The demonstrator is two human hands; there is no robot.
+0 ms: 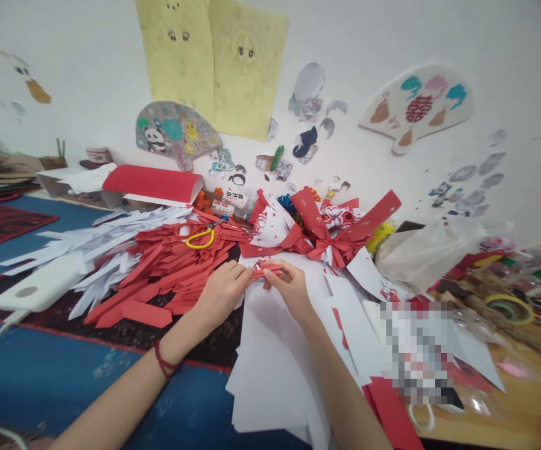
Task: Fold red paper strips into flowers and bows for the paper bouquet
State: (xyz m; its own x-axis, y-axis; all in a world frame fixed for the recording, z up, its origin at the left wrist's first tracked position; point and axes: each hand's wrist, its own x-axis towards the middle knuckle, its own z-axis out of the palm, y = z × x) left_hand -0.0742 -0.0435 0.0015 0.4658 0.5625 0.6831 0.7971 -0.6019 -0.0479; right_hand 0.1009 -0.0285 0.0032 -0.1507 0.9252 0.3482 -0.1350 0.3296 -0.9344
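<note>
My left hand (221,289) and my right hand (289,289) meet in the middle of the view, both pinched on a small folded red paper piece (267,270). The piece is held just above a stack of white paper sheets (275,356). To the left of my left hand lies a heap of red paper strips (172,269), with white paper strips (97,244) beyond it. A red cord circles my left wrist (162,362).
Yellow-handled scissors (199,237) rest on the red strips. Red-and-white paper flowers (322,228) sit behind my hands. A white power bank (40,284) lies at left, a clear plastic bag (430,250) and tape rolls (509,306) at right. A red-lidded box (153,184) stands by the wall.
</note>
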